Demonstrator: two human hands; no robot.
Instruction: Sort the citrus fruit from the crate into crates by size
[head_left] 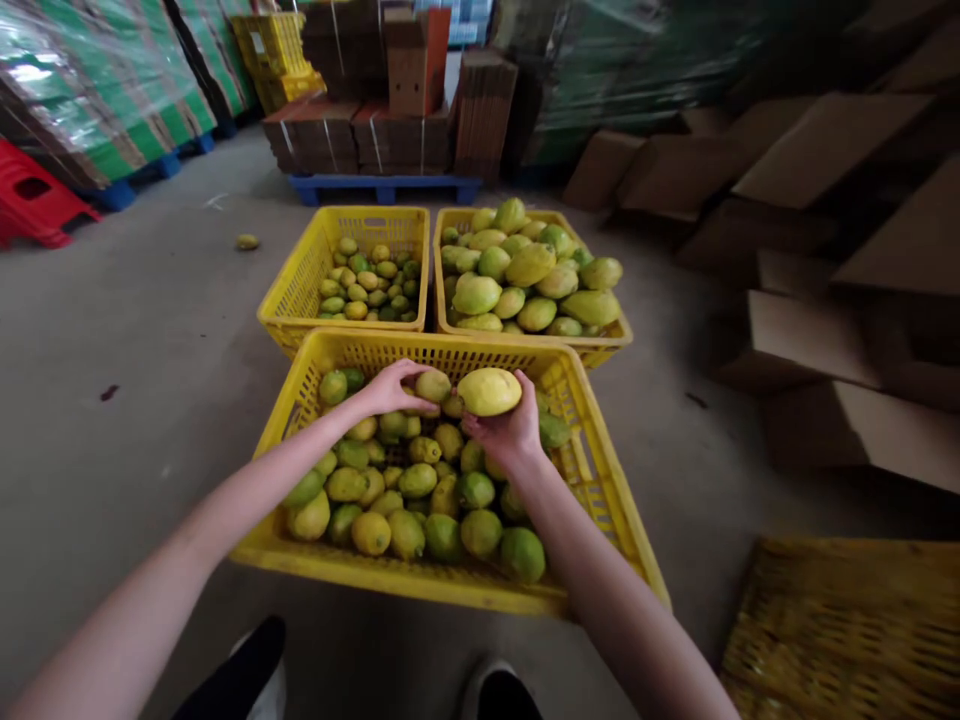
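In my right hand (510,425) lies a large yellow lemon (489,391), its long side level, with the fingers curled round it from below and the right. My left hand (397,388) has its thumb and fingers closed on a smaller yellow-green lemon (433,385), just left of the large one. Both hands are over the far half of a yellow slatted crate (450,590). Beneath them the crate holds many loose lemons (417,480), green to yellow. My hands and forearms hide some of these.
Beyond the near crate stand two more: a left crate (274,305) with small lemons and a right crate (626,335) heaped with larger ones. One lemon (247,242) lies on the floor. Cardboard boxes (810,340) crowd the right side; another yellow crate (847,620) sits lower right.
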